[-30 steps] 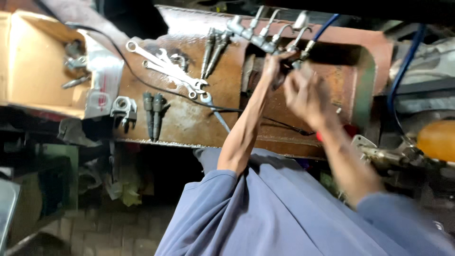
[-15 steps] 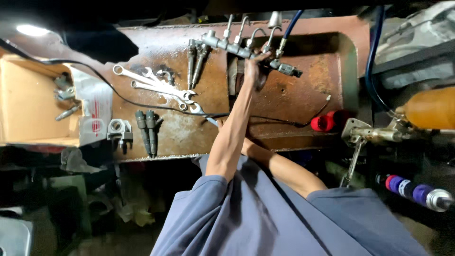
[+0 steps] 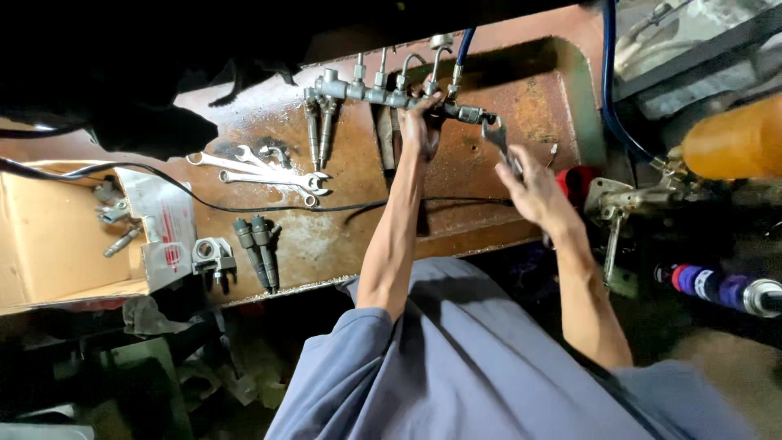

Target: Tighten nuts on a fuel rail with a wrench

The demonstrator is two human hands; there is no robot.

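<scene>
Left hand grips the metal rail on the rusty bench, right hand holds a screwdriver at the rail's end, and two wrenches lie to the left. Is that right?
Not quite. The head view shows the right hand holding a wrench, not a screwdriver, at the end of the rail. The rest stands: the left hand grips the rail on the rusty bench, and two wrenches lie to the left.

Bench: rusty brown metal worktop [image 3: 521,106], pitted, raised lip | Left: open cardboard box [image 3: 49,244] on bench edge | Below: dark floor [image 3: 236,375], scattered debris | Top: unlit, black | Right: blue hose [image 3: 607,90], orange cylinder [image 3: 733,138]
</scene>
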